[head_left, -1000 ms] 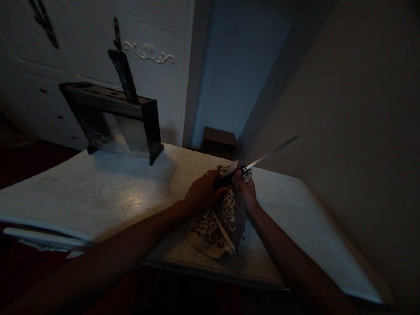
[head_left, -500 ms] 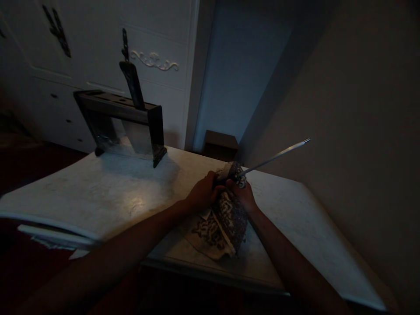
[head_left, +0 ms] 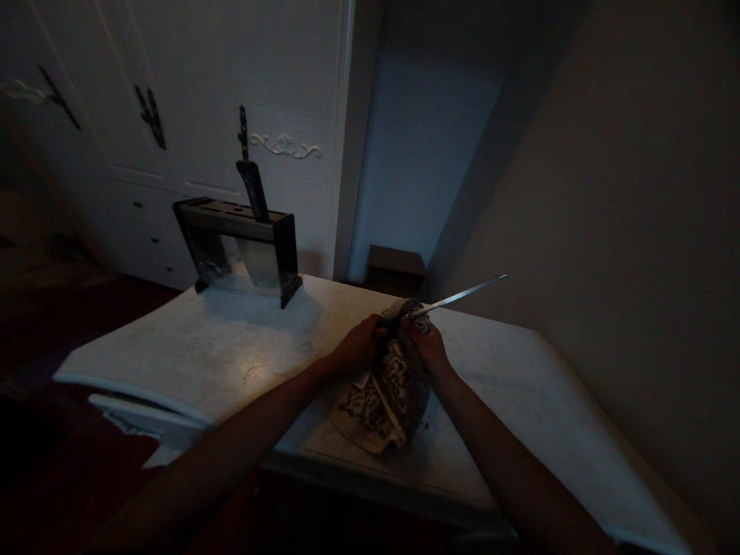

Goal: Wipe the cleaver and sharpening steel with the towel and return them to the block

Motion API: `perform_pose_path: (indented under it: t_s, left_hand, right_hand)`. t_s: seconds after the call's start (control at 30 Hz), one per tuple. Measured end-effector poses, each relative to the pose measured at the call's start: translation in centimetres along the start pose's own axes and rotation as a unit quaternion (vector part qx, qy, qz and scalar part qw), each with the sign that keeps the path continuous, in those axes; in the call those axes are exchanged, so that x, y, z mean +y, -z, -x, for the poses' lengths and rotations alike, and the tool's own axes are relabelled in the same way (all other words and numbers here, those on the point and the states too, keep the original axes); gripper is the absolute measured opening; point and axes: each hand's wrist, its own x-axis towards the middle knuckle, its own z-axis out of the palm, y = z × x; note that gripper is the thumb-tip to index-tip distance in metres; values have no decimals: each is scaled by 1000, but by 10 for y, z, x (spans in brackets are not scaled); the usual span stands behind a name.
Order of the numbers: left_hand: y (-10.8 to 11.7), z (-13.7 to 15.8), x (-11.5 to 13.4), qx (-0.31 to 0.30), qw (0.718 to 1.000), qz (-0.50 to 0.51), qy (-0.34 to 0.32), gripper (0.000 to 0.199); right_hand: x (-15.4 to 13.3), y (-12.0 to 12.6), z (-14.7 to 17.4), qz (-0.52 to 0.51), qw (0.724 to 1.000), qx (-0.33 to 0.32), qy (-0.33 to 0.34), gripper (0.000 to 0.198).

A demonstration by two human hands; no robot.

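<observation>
A knife (head_left: pixel 459 297) with a long narrow blade, seen nearly edge-on, points up and to the right over the table. My left hand (head_left: pixel 364 343) is closed around its dark handle, most of which is hidden. Close against it, my right hand (head_left: pixel 426 345) grips a brown and cream patterned cloth (head_left: pixel 398 385) near the base of the blade. The cloth bunches over the handle area and hangs down onto the table's front part, a pale edge strip and a small white tag showing. Fine detail between the fingers is lost in the dim light.
Back left on the pale marble-look table (head_left: pixel 231 347) stands a dark-framed knife block (head_left: pixel 231 223) with clear sides. A dark-handled knife (head_left: pixel 253 189) sticks up from it. White cabinets (head_left: pixel 196 116) stand behind, a low brown box (head_left: pixel 396 262) beyond the table, a wall at right.
The blade has turned, its tip now lower and nearer my hands. Both hands keep their hold. The view has shifted, so the block appears lower and further right.
</observation>
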Motion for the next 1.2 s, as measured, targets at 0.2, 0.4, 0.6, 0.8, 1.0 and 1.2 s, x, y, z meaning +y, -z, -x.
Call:
perform_pose_path:
  t_s: [0.2, 0.4, 0.6, 0.8, 1.0, 1.2]
  left_hand:
    - [3, 5, 4, 36, 999, 20, -5, 23]
    - [5, 11, 3, 54, 997, 54, 9, 22]
    - [1, 18, 0, 129, 975, 178, 41, 17]
    - [18, 18, 13, 183, 917, 350, 52, 37]
    - [101, 24, 40, 201, 880, 428, 38, 53]
    - [193, 39, 68, 261, 879, 398, 4, 43]
  right_hand:
    - [2, 1, -1, -18, 1000, -14, 9, 57]
    - [2, 2, -2, -4, 1000, -9, 16, 59]
    - [-4, 2, 1, 41, 998, -38, 14, 57]
    - [-6, 2, 2, 54, 995, -81, 14, 50]
    - [-3, 4, 0, 57, 995, -73, -30, 54]
    - [-3, 6, -1, 79, 993, -75, -55, 55]
